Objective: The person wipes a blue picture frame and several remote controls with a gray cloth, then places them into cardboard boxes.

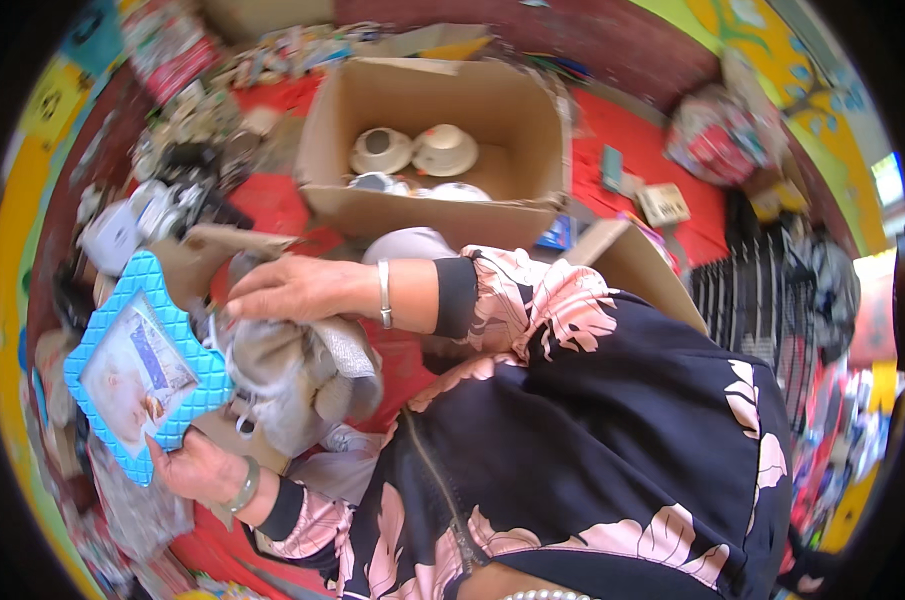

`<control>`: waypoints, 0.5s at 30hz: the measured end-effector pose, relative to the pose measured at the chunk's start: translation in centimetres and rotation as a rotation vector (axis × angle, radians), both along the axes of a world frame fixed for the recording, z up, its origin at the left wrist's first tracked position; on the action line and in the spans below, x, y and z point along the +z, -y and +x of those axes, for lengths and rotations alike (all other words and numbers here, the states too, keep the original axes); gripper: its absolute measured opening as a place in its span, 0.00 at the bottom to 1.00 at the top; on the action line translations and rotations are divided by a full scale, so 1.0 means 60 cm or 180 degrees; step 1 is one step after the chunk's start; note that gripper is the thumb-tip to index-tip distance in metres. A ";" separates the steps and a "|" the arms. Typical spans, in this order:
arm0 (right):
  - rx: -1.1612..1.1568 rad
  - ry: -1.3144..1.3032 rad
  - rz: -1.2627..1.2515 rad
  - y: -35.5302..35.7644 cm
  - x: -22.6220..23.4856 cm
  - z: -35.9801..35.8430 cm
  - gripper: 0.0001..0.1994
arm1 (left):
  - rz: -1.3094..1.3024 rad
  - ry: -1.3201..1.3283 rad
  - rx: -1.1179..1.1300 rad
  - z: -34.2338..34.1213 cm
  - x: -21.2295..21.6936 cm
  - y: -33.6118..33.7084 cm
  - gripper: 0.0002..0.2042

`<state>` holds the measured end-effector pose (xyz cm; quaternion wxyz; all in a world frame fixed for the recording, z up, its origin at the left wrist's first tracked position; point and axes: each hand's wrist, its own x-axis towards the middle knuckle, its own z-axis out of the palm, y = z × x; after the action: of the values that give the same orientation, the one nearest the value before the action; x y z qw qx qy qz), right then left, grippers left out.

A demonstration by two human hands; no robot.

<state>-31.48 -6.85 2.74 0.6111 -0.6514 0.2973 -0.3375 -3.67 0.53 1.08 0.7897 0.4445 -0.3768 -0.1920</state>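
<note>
My left hand grips the lower corner of a photo frame with a bright blue quilted border, its thumb on the front. The frame is tilted and has a picture inside. My right hand is stretched out to the right of the frame, fingers extended, with nothing visible in it. Just below it sits a heap of grey and beige soft things that look like shoes, one with a silvery textured surface. The right hand partly covers the top of this heap; whether it touches it I cannot tell.
A large open cardboard box with several white cups or bowls stands ahead. A second cardboard box is at its right. Clutter and white items line the left; a filled plastic bag and striped black cloth lie right.
</note>
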 end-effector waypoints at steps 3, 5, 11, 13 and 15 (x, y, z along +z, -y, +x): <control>-0.0072 0.0123 -0.0082 -0.059 0.026 -0.088 0.29 | 0.0024 -0.1432 -0.1398 -0.109 0.023 0.015 0.21; -0.0003 0.0083 0.0505 -0.111 0.057 -0.160 0.27 | 0.0143 -0.1970 -0.1955 -0.221 0.054 0.005 0.25; -0.0804 0.1415 0.1177 -0.220 0.025 -0.304 0.17 | 0.0415 -0.1776 -0.3202 -0.411 0.110 -0.016 0.25; -0.1262 0.1843 0.1076 -0.239 0.006 -0.344 0.15 | 0.0567 -0.1829 -0.3715 -0.438 0.104 -0.018 0.23; -0.2326 0.1085 0.1234 -0.282 0.028 -0.416 0.14 | 0.0118 -0.1390 -0.4762 -0.483 0.068 -0.008 0.21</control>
<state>-56.44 10.10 4.41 0.6029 -0.3120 0.4607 -0.5718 -32.65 1.02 5.16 0.4989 0.0375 -0.4092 -0.7631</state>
